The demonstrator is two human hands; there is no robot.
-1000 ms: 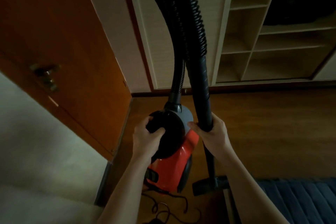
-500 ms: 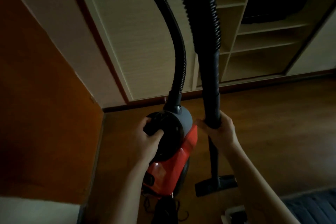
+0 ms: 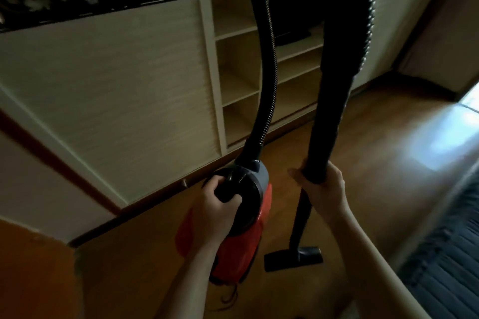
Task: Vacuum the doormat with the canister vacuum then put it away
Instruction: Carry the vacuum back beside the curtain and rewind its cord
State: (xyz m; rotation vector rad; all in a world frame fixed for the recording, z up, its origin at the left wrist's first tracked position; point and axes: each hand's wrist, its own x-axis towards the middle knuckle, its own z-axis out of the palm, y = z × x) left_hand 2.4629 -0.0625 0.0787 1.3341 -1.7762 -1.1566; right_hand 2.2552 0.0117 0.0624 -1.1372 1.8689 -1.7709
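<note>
Head view, looking down: the left hand [image 3: 217, 207] is curled round the black handle on top of the red vacuum [image 3: 241, 243], at lower centre of the frame. The right hand [image 3: 324, 189] is closed round the black pipe [image 3: 324, 142] just to its right. The ribbed hose [image 3: 265, 80] rises from the vacuum out of the top edge, and the nozzle [image 3: 293, 259] hangs at the pipe's lower end, close over the floor [image 3: 383, 163]. A thin cord [image 3: 229, 295] dangles under the vacuum.

This looks like a carrying step: the vacuum seems lifted clear of the floor, held upright by its handle. The dark ribbed doormat [image 3: 445, 272] lies at the lower right edge, beside the nozzle but not under it. Whether it has been cleaned cannot be told. The next move calls for setting the vacuum down level without trapping the cord, and minding the hose.

Underfoot is glossy brown wood, with a bright patch of light at right. Pale open shelves [image 3: 238, 72] stand at upper centre beside a cream panel [image 3: 116, 80] with a dark flowered band above.
</note>
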